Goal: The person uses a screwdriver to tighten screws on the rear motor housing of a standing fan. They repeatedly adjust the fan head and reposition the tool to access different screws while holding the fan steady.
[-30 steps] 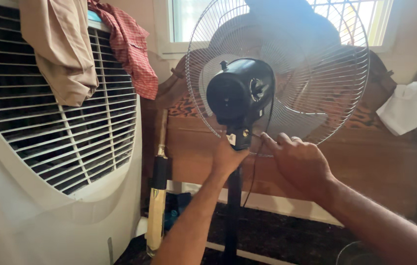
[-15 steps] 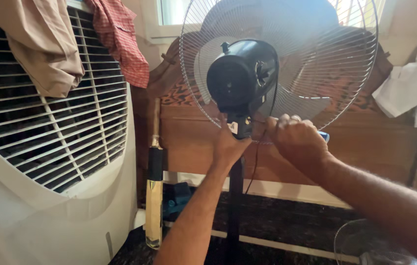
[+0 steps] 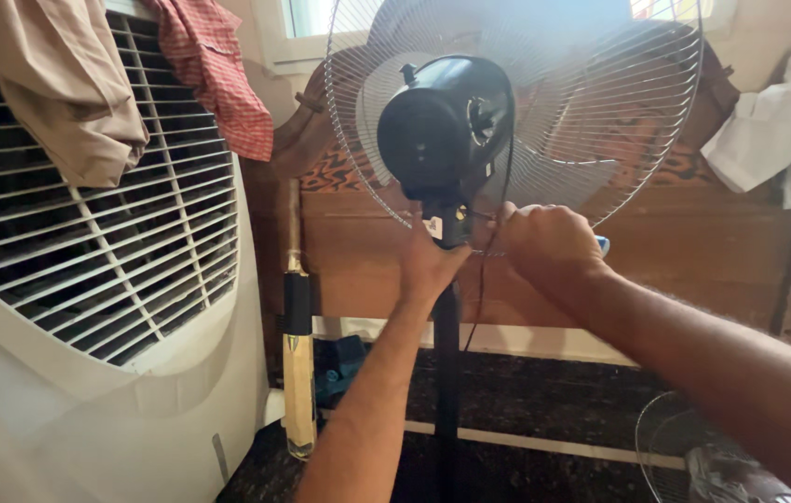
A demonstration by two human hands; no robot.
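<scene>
This is a lived-in room of a home: clothes hang over a big white slatted air cooler [image 3: 88,279], a black pedestal fan with a wire grille [image 3: 446,130] stands before a carved wooden headboard [image 3: 693,242], and a cricket bat [image 3: 298,363] leans by the dark stone floor [image 3: 544,401].

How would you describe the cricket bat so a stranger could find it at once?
Start at the big white air cooler on the left. Just right of it, the bat stands upright against the wooden board, left of the fan's black pole. It is pale wood with a black grip, unlike the dark pole.
</scene>
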